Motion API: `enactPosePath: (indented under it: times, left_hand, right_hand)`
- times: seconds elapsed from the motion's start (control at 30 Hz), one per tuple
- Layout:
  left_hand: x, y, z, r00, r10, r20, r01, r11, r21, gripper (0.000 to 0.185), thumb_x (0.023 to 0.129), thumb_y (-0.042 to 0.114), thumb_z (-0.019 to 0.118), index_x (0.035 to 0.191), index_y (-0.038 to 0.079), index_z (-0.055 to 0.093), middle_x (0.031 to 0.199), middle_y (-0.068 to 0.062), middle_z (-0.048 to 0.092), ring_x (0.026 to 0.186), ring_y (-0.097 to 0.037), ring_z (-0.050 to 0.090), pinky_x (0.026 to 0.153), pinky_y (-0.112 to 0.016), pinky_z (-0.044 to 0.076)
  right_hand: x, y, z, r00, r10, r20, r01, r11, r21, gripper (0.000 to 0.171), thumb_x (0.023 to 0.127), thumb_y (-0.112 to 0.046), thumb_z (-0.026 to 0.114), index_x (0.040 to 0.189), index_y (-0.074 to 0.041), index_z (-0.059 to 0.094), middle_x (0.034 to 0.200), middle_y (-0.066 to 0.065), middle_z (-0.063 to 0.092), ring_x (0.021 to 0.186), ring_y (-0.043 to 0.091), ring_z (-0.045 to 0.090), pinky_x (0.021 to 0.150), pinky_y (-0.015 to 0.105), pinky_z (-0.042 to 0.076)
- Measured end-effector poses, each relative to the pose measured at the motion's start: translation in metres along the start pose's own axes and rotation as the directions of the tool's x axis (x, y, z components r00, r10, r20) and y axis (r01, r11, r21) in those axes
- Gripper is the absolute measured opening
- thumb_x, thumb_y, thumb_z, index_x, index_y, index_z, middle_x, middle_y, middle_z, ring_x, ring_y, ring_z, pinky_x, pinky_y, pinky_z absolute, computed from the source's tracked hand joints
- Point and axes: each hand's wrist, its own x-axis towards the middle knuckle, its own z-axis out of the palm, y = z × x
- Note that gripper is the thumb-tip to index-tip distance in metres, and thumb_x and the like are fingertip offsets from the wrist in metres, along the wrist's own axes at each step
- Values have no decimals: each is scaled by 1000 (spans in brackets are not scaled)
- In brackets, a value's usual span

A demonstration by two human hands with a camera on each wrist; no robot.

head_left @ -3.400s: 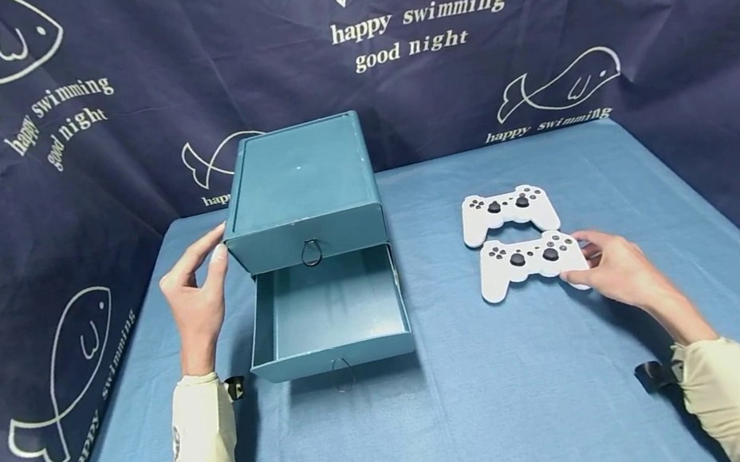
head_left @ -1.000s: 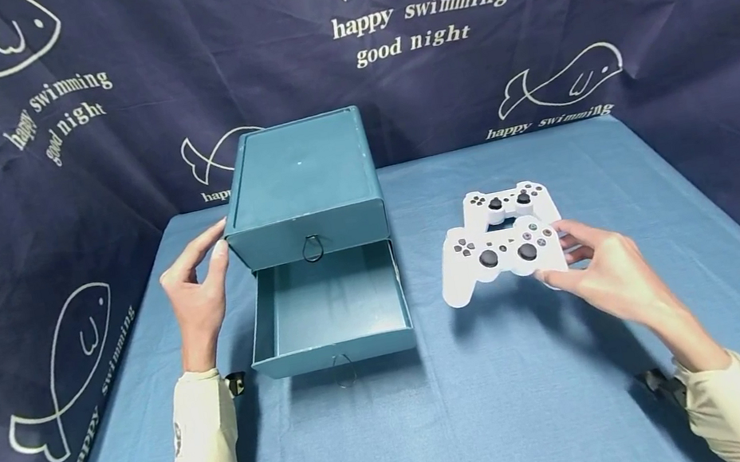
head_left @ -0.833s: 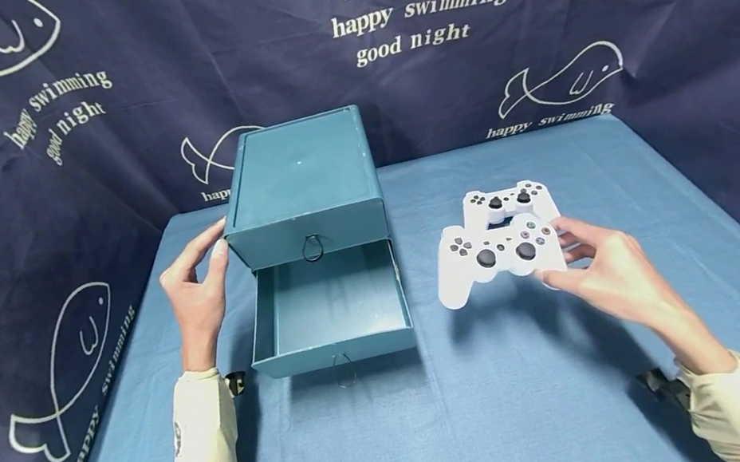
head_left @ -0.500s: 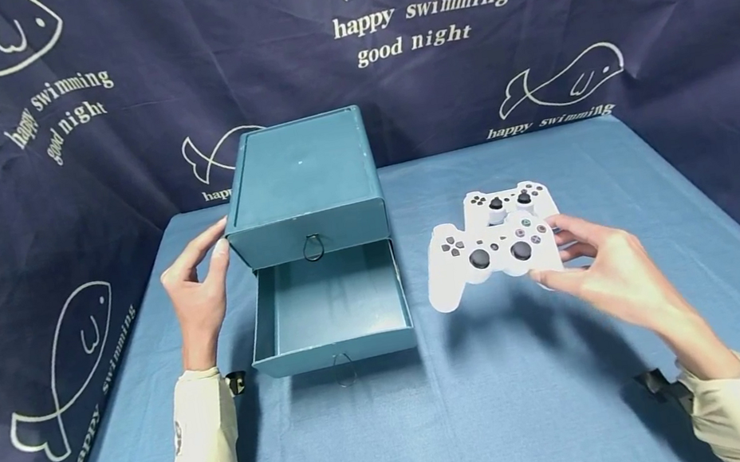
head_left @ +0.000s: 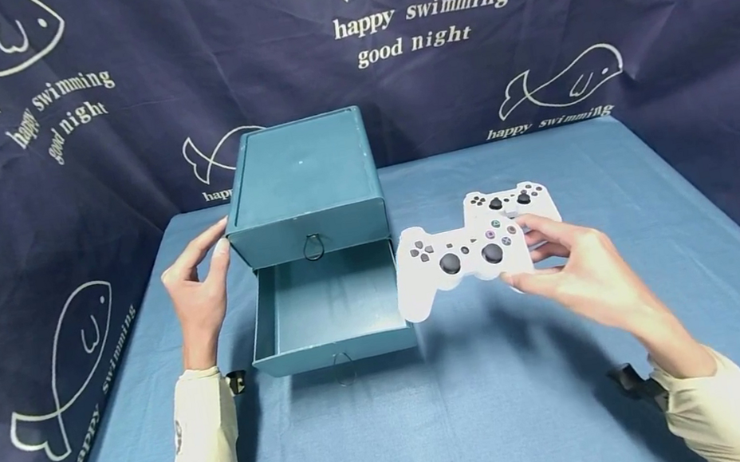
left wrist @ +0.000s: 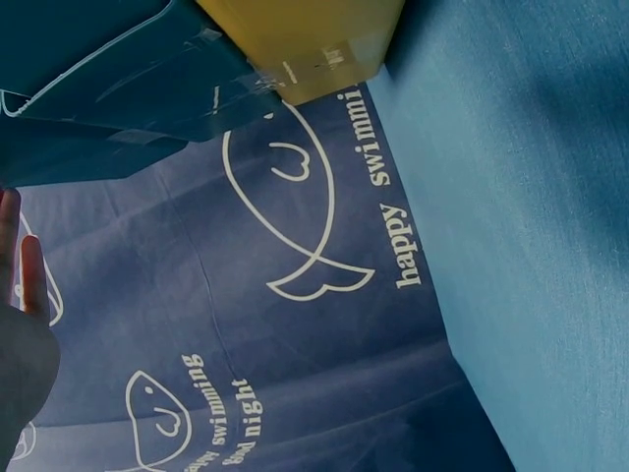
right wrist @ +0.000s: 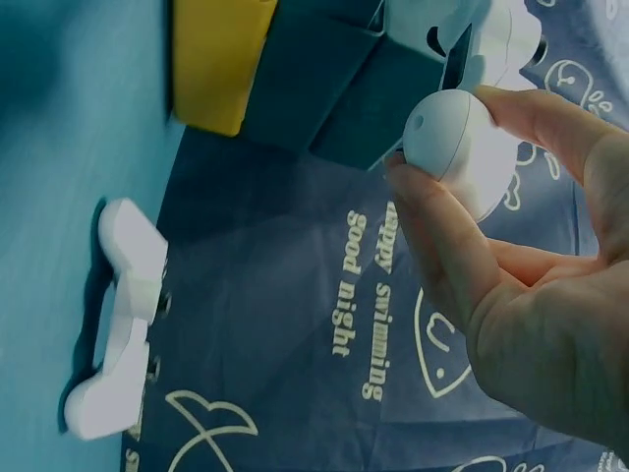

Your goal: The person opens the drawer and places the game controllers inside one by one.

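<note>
While the right hand (head_left: 583, 270) pinches 1 white controller (head_left: 463, 240) aloft near the pulled-out drawer (head_left: 310, 357), the straight-fingered left hand (head_left: 200, 294) touches the cabinet (head_left: 302, 169), probably to steady it; the 2nd controller (head_left: 509, 201) lies behind on the worktop (head_left: 391, 454).

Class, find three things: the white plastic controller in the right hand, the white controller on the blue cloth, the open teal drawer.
Held controller (head_left: 466, 254): head view, between thumbsticks.
Lying controller (head_left: 510, 201): head view, between thumbsticks.
Open drawer (head_left: 331, 308): head view, bare floor.
</note>
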Motion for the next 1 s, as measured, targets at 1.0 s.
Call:
enactPosePath:
  times: [1.0]
  left_hand:
    - [-1,0,1,1000,6,1,-6,1000,1,28,94,-7,66,121,-6,74,118,-17,74,112,-15,69,101,-31,50]
  right_hand:
    - [19,-29,39,995,-41,96,22,982,186,62,82,-6,86,139,-1,62,114,13,69,95,25,71,79,26,60]
